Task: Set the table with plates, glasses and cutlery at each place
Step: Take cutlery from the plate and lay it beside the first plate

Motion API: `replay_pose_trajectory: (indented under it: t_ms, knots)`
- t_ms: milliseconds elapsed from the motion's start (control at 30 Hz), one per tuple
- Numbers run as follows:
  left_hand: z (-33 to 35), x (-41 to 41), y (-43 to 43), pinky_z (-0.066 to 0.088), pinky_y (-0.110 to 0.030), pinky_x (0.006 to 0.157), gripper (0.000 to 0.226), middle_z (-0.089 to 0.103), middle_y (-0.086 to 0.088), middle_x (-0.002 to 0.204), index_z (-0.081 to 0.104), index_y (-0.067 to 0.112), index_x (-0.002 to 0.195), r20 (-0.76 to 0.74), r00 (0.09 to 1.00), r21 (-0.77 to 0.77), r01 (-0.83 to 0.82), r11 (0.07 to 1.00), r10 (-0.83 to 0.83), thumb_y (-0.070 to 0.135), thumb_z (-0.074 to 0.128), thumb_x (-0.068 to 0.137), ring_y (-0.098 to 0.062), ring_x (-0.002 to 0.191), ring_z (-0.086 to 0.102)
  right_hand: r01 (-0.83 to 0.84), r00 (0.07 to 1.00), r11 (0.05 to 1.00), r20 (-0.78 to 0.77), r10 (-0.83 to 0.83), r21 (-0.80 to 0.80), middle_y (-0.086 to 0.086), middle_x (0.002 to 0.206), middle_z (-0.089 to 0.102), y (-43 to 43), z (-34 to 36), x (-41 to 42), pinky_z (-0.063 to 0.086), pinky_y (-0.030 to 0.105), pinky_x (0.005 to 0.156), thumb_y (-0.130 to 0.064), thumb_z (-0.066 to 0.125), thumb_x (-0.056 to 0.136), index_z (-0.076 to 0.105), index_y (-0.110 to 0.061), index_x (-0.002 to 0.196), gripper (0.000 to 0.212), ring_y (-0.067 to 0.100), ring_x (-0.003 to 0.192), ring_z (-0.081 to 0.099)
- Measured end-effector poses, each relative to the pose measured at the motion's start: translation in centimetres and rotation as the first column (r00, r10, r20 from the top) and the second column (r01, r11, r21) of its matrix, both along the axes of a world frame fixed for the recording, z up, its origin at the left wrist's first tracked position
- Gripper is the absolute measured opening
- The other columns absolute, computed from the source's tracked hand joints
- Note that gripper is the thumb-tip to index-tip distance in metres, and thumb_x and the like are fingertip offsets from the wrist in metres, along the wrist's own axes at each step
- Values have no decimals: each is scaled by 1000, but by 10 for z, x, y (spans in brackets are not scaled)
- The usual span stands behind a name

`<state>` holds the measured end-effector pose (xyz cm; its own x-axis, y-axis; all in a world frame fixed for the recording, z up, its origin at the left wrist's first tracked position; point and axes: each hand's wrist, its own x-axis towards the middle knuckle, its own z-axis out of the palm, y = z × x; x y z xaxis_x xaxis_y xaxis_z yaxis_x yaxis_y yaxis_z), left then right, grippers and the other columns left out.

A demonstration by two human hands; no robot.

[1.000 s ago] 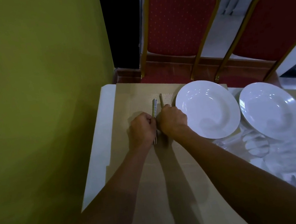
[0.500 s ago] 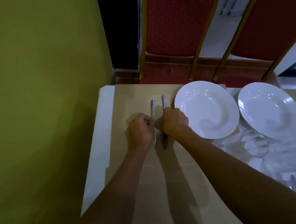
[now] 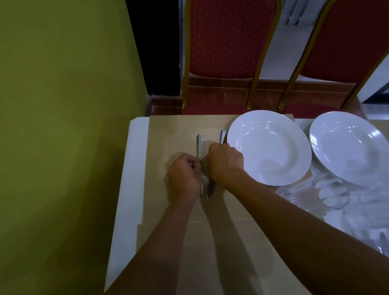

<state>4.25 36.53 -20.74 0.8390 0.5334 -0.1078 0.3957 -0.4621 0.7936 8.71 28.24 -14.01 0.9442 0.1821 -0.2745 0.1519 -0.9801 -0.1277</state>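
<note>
Head view: the left hand (image 3: 184, 177) grips a utensil (image 3: 199, 145); the right hand (image 3: 226, 161) grips a second utensil (image 3: 223, 136), now shifted toward the plate (image 3: 268, 147). This place's cutlery looks nearly laid.

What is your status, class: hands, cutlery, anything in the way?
Left hand grips left cutlery piece. Right hand grips right cutlery piece. Its tip close beside plate.

Blurred glasses (image 3: 333, 193), right chair (image 3: 361, 31) cropped.
</note>
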Motion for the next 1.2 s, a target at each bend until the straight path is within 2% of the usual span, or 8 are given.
replay_pose_trajectory:
  t_ms: [167,467,700,933,1033,1100,1200]
  knots:
    - [1,1,0,58,-31,66,9,68,9,71,69,24,81,-6,1000,1,-8,1000,8,28,65,89,-7,65,65,13,1000,1000,12,-13,24,10,91,67,4,-2,-1,60,35,73,-22,61,94,69,-9,103,17,24,77,67]
    - [8,3,-3,50,-21,62,11,70,5,75,72,16,85,-4,1000,-36,-22,999,22,22,64,90,-10,68,65,3,1000,1000,-7,-2,30,11,97,63,1,-2,-4,55,32,72,-19,60,96,68,-7,106,18,22,78,63]
    - [9,3,-4,49,-21,62,12,70,4,75,72,16,84,-6,1000,-29,-24,999,24,23,64,90,-10,68,64,-8,1000,1000,10,8,25,11,97,61,-1,-1,-5,53,31,72,-20,59,97,68,-7,109,19,20,74,57]
    - [18,6,-5,40,-17,58,12,72,0,79,73,13,83,-69,996,-49,-67,997,64,21,65,88,-13,72,65,-3,1000,999,-17,4,38,12,95,64,-3,7,-14,59,36,77,-17,59,97,70,-8,105,16,25,80,67]
    - [25,8,-5,38,-20,62,12,72,-1,81,74,11,82,-91,994,-48,-69,996,65,18,65,88,-12,73,62,5,1000,999,-18,-4,50,12,98,64,-8,14,-21,58,36,77,-15,61,95,68,-7,105,15,26,83,66]
    - [25,9,-3,41,-21,62,13,73,-1,81,74,11,79,-103,994,-48,-50,998,45,17,65,87,-12,72,62,11,1000,998,-21,-9,61,14,103,63,-14,20,-28,56,35,77,-13,63,93,66,-5,110,19,28,88,67]
    - [24,7,2,57,-31,66,20,73,-1,71,73,13,71,-122,992,-72,-39,997,30,22,63,87,-16,67,68,11,999,995,-51,-7,94,15,108,63,-25,30,-41,52,33,76,-13,72,88,64,-3,114,30,28,93,66]
